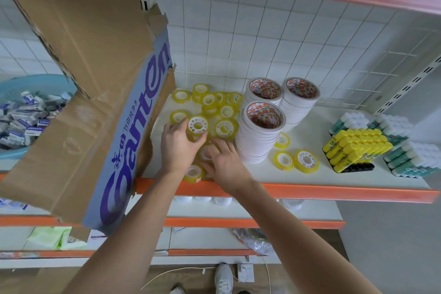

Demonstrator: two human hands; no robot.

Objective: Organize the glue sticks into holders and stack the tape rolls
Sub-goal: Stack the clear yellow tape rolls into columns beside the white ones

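Left hand (pixel 177 144): gripping a short stack of small yellow tape rolls (pixel 197 130), thumb and fingers curling round its sides, top roll's white hub facing up; stack standing just left of the white tape stacks.
Right hand (pixel 224 162): lying flat, fingers spread wide & fairly straight, pressing on loose yellow rolls just in front of the held stack; one clear-yellow roll (pixel 193 173) sitting at the shelf edge under both wrists.
Loose yellow rolls (pixel 216 102): lying scattered behind the hands, left of the white tape stacks; three more (pixel 294 159) lying just right of the front white stack.
White tape stacks (pixel 261 131): three tall columns of wide white rolls w/ red-printed cores, standing touching one another mid-shelf.
Yellow glue sticks (pixel 355 148): packed in a black holder, well right of the white tape stacks.
Green-and-white glue sticks (pixel 379 124): bundled beside & behind the yellow ones, further right still.
Shelf (pixel 310 190): white deck w/ orange front lip, carrying all of it.
Cardboard box (pixel 100 93): torn, purple lettering, leaning far left of the white tape stacks.
Blue basket (pixel 14 153): beyond the box, holding small boxed items.
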